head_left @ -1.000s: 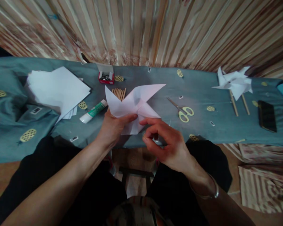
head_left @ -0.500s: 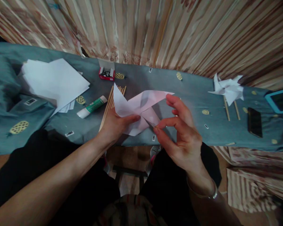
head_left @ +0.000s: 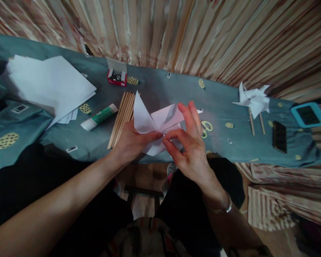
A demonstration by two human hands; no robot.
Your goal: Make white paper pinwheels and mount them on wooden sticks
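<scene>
A white paper pinwheel (head_left: 144, 119) with curled blades is held above the table in front of me. My left hand (head_left: 132, 141) is closed on its left side, the thumb pressing near the centre and the other fingers hidden beneath the paper. At the centre, the thumb and index finger of my right hand (head_left: 191, 150) pinch a paper tip, close to my left thumb. The other right fingers are raised. A small bright spot shows between the fingertips; I cannot make out what it is. Several wooden sticks (head_left: 120, 119) lie just left of the pinwheel.
White paper sheets (head_left: 53, 78), a glue stick (head_left: 99, 117) and a red box of small metal pieces (head_left: 117, 77) lie leftward. Yellow-handled scissors (head_left: 207, 127) sit right of my hand. Farther right are finished pinwheels (head_left: 255, 100) on sticks, a phone (head_left: 279, 136) and a blue-framed device (head_left: 309, 115).
My right hand has moved left, from the pinwheel's lower right corner to its centre, bringing the paper tip inward. The scissors' handles have come into view. My view has shifted slightly.
</scene>
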